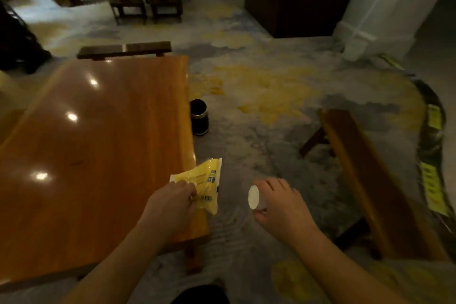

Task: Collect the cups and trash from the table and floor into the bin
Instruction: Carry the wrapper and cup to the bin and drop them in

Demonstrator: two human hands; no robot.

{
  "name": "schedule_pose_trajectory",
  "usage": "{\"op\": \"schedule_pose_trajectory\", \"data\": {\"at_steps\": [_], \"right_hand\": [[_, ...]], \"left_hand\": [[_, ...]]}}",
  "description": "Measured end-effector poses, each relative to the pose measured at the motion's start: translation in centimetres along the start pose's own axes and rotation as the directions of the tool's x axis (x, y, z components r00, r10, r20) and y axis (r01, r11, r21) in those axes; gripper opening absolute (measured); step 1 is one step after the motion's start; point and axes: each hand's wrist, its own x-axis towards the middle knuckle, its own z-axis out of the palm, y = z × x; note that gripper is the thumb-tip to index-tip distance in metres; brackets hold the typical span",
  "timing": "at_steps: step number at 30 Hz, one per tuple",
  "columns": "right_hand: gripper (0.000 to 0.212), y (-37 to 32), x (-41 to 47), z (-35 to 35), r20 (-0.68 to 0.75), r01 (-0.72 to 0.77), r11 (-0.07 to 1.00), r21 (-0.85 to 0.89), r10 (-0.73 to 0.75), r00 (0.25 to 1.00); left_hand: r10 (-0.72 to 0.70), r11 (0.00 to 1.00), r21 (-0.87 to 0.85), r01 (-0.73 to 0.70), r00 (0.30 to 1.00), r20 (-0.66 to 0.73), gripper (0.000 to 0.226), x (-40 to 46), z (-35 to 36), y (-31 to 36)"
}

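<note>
Left hand (170, 205) pinching yellow wrapper (203, 184) over table (93, 150) corner; right hand (281, 207) closed around white cup (254, 197), held sideways above carpet (259, 86). Dark bin (199, 117) on floor beside table, bench (370, 180) at right.

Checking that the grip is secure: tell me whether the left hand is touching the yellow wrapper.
Touching. The head view shows the left hand with its fingers pinching the yellow wrapper at the table's edge.
</note>
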Motion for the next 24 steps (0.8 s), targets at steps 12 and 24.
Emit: {"op": "schedule_pose_trajectory", "data": {"at_steps": [12, 24], "right_hand": [[0.066, 24.6, 15.8, -2.9, 0.102, -0.103, 0.995, -0.008, 0.103, 0.989], [0.066, 37.4, 39.8, -4.8, 0.175, 0.125, 0.991, 0.04, -0.131, 0.976]], "left_hand": [[0.038, 0.999, -0.029, -0.037, 0.998, 0.044, 0.016, 28.8, 8.6, 12.6], [-0.222, 0.974, -0.032, 0.225, 0.972, 0.07, 0.012, 49.6, 10.1, 15.1]]}}
